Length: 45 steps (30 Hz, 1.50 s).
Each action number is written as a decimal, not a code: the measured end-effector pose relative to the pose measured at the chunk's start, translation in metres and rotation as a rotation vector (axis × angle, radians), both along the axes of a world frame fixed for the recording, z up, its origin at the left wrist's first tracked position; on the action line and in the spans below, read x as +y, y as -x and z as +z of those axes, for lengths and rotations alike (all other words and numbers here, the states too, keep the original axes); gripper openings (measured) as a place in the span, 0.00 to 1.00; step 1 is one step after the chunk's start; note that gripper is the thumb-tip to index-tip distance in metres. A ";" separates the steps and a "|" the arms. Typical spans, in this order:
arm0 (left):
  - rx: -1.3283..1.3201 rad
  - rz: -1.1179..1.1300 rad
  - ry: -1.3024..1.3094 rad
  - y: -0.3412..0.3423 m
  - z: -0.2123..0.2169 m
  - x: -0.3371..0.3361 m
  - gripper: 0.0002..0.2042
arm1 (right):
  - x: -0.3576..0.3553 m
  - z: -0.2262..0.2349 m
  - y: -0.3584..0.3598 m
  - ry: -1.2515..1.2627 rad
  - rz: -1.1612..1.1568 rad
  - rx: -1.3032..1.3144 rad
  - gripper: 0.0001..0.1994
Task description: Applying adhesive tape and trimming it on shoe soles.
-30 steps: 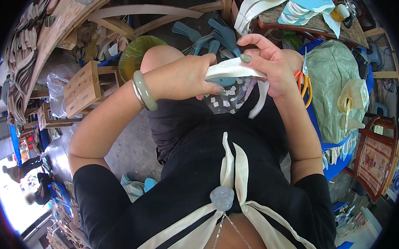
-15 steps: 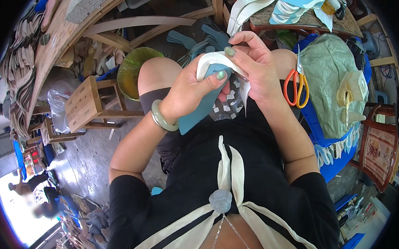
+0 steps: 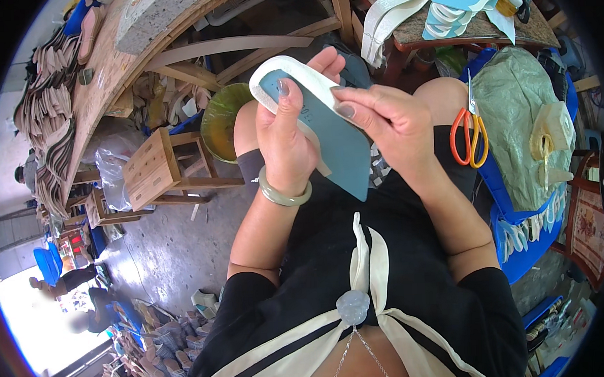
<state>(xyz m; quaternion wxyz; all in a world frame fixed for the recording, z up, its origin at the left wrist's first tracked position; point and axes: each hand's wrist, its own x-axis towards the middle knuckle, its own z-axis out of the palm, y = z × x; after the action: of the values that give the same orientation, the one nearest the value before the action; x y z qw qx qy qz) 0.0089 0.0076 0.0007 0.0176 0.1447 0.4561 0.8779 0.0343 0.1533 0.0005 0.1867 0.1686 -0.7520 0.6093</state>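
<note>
A blue insole board (image 3: 337, 146) is held up over my lap, its rounded end pointing away and to the left. A white strip (image 3: 288, 62) runs round that rounded end along the edge. My left hand (image 3: 286, 138) grips the board from the left, thumb lying on its blue face and fingers behind it. At the right edge my right hand (image 3: 393, 120) pinches the white strip between thumb and fingertips. A narrow beige piece of the strip (image 3: 316, 151) shows past my left palm.
Scissors with red and orange handles (image 3: 470, 134) lie by my right knee. A blue crate (image 3: 512, 213) with a green plastic sheet (image 3: 504, 112) is at the right. Blue insoles (image 3: 459, 10) and white strips (image 3: 395, 16) lie on a small table. Wooden stools (image 3: 151, 171) stand at the left.
The board has turned so its blue face and rounded end now show, with the pointed end toward my lap. My right hand has moved down along the edge.
</note>
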 end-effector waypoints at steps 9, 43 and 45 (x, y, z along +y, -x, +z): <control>0.007 0.045 -0.039 -0.006 -0.006 0.005 0.23 | -0.012 -0.011 -0.001 0.055 -0.027 0.002 0.09; -0.167 -0.023 -0.002 -0.028 -0.023 0.010 0.14 | 0.023 -0.017 -0.005 0.558 0.219 -0.510 0.09; -0.135 0.002 -0.001 -0.027 -0.020 0.009 0.13 | 0.027 -0.022 -0.010 0.510 0.204 -0.559 0.10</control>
<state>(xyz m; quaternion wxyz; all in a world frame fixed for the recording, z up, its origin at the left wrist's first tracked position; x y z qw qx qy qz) 0.0363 0.0162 -0.0194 0.0473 0.0848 0.4537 0.8858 0.0444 0.1800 -0.0216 -0.0507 0.0183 -0.5778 0.8144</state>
